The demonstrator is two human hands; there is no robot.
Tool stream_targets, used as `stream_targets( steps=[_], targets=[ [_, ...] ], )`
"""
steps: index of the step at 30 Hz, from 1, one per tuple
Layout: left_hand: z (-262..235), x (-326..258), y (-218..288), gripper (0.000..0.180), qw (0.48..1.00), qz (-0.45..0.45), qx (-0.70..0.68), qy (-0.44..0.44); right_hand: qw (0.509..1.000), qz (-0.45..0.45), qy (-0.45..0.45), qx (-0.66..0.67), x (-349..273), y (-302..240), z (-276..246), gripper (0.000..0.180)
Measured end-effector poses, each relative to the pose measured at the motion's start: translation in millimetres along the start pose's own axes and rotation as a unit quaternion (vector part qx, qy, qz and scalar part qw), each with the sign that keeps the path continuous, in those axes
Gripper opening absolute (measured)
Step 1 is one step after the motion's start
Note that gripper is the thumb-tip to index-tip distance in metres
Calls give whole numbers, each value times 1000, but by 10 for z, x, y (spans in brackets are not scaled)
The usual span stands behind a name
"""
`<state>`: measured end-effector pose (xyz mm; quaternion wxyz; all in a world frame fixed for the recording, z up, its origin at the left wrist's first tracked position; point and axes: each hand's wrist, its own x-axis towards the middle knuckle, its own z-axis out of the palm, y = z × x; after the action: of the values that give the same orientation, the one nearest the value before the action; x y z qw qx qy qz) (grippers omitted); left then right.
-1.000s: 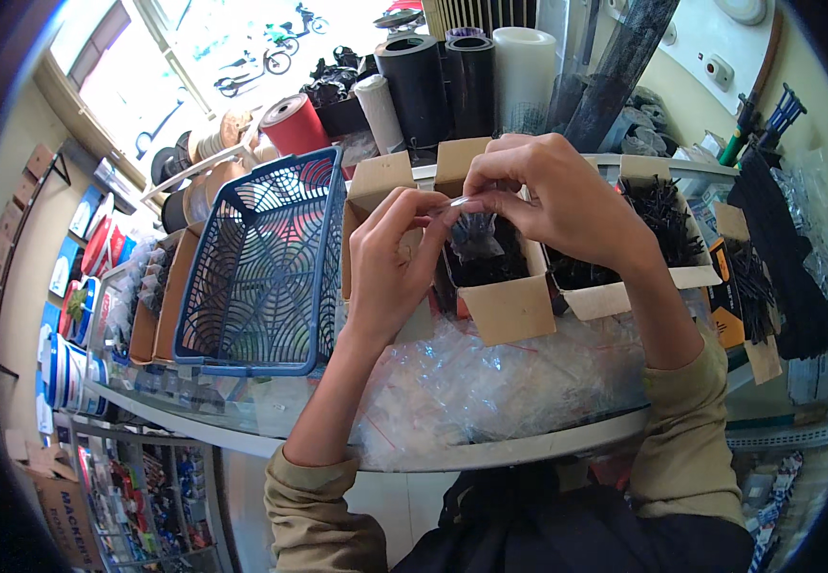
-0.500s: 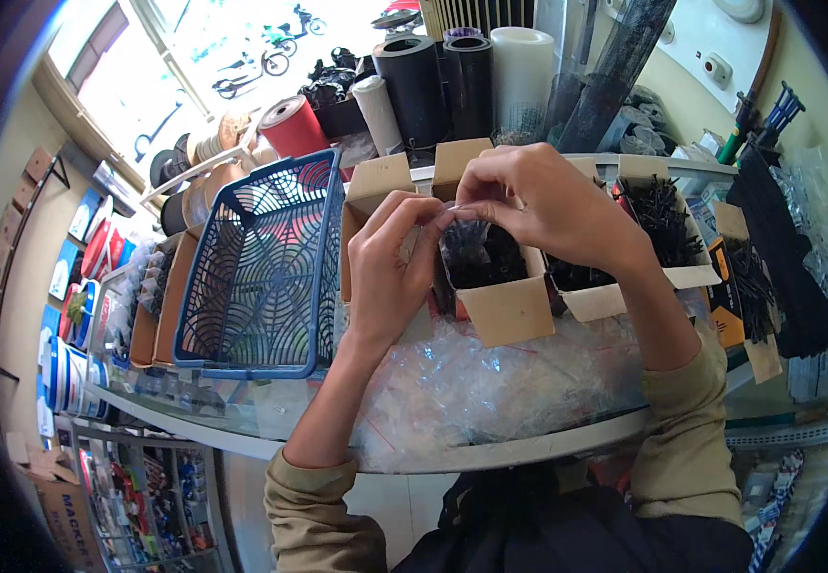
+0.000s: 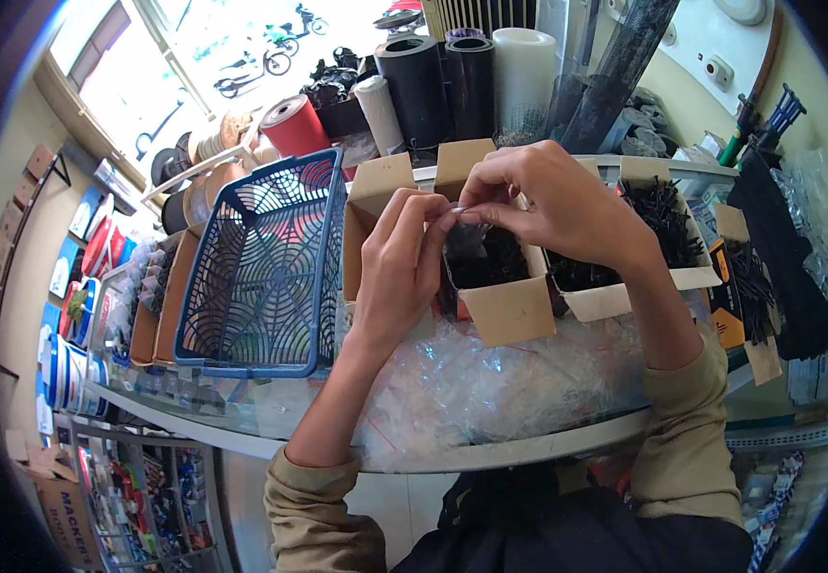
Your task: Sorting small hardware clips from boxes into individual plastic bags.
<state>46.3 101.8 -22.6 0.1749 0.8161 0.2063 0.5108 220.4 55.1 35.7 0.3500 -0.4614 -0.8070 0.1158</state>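
Above an open cardboard box (image 3: 509,315) of small black parts (image 3: 502,263), both my hands pinch the top edge of a small clear plastic bag (image 3: 468,241). My left hand (image 3: 395,258) grips it at the left corner, thumb against bent fingers. Close beside it, my right hand (image 3: 562,205) holds the same edge between thumb and forefinger. The bag hangs down in front of the black parts, and something dark shows through it; I cannot make out whether that is inside or behind. Loose clear plastic bags (image 3: 500,392) lie heaped beneath my wrists.
Left of my hands stands a blue plastic basket (image 3: 323,286). More boxes of black pieces (image 3: 662,220) stand to the right. Black rolls (image 3: 412,91), a white roll (image 3: 522,86) and a red roll (image 3: 292,126) line the back. The glass counter's pale edge (image 3: 490,458) curves in front.
My fingers have shifted slightly along the bag's top edge, and my left hand has tilted a little. The bag hangs narrower. Everything else stays where it was.
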Motion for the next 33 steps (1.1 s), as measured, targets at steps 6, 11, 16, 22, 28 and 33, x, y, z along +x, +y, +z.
stream_targets(
  steps=[6, 11, 16, 22, 28, 33],
  targets=[
    [-27, -33, -40, 7, 998, -37, -41, 15, 1000, 1, 0, 16, -1, 6, -2, 11],
    [-5, -46, -36, 8, 989, -90, -106, 57, 1000, -11, 4, -11, -4, 54, -34, 12],
    [16, -33, -71, 10, 995, -76, -58, 41, 1000, 11, 15, 0, -16, 81, -29, 11],
    [-11, -19, -9, 11, 999, 1, 48, -1, 990, -58, 31, -126, -11, 19, 53, 12],
    [13, -14, -9, 10, 1000, -20, -5, 5, 998, -27, 6, -53, 11, 81, 35, 15],
    [3, -25, -88, 12, 999, 40, 26, -5, 999, -20, 0, -35, 9, 27, 8, 14]
  ],
)
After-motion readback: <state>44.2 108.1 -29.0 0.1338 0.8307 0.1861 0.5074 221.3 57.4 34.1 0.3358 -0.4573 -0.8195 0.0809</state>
